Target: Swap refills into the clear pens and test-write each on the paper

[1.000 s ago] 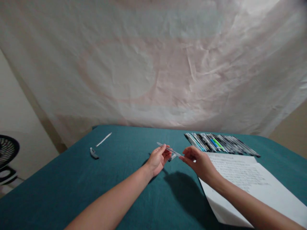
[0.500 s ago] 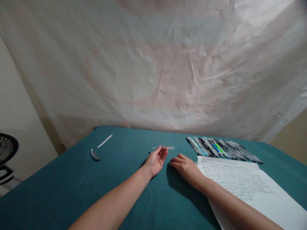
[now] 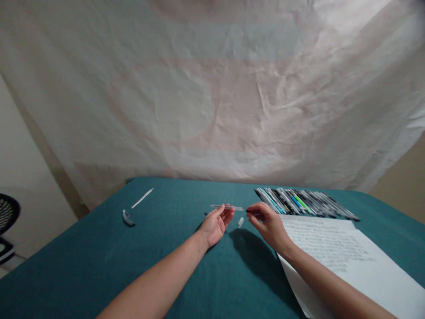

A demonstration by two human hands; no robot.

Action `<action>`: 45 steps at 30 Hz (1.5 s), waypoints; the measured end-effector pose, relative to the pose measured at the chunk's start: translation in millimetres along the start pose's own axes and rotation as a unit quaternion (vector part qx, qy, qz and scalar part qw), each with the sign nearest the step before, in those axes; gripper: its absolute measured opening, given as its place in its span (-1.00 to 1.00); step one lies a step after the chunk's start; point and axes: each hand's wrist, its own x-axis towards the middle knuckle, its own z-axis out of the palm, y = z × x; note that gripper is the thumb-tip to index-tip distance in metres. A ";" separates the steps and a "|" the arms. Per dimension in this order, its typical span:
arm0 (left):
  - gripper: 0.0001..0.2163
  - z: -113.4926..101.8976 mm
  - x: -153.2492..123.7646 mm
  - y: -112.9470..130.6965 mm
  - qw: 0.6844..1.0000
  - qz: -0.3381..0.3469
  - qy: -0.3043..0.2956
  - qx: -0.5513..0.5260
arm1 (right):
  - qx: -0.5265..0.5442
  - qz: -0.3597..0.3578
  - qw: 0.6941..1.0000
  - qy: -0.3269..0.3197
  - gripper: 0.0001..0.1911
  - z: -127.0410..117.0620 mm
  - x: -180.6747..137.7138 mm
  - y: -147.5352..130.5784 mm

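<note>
A thin clear pen barrel (image 3: 238, 208) lies level in my left hand (image 3: 216, 223), palm up, with the thumb and fingers closed on it. My right hand (image 3: 267, 223) is raised just to the right of the barrel's end, thumb and fingertips pinched. A tiny dark bit shows at its fingertips, too small to name. On the cloth between the hands rests a small clear, whitish piece (image 3: 240, 222), like a pen cap. A small dark thing (image 3: 206, 214) is partly hidden beside the left hand.
Several pens (image 3: 299, 203) lie in a slanted row at the back right, above handwritten sheets of paper (image 3: 327, 243). A thin white stick (image 3: 142, 198) and a small grey-black curved object (image 3: 127, 218) lie at the left on the green tablecloth (image 3: 83, 261). A pale sheet hangs behind.
My right hand has lifted off the cloth and moved slightly right, now pinching, which uncovers the small clear piece. My left hand still holds the pen barrel in nearly the same place.
</note>
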 end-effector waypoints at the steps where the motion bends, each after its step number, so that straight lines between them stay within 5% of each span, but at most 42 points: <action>1: -0.92 0.2 -0.5 -0.5 1.000 0.000 -0.002 0.004 | 0.009 0.006 1.000 0.003 -0.84 -1.8 0.5 -1.0; 27: -0.89 1.0 -3.1 -3.7 0.998 0.006 -0.039 0.041 | 0.032 -0.024 0.999 0.001 -0.94 -2.6 -0.4 -1.0; 45: -0.90 9.1 -7.7 -4.7 0.997 0.022 -0.041 0.060 | 0.079 0.082 0.993 -0.018 -0.73 -0.7 -3.3 1.4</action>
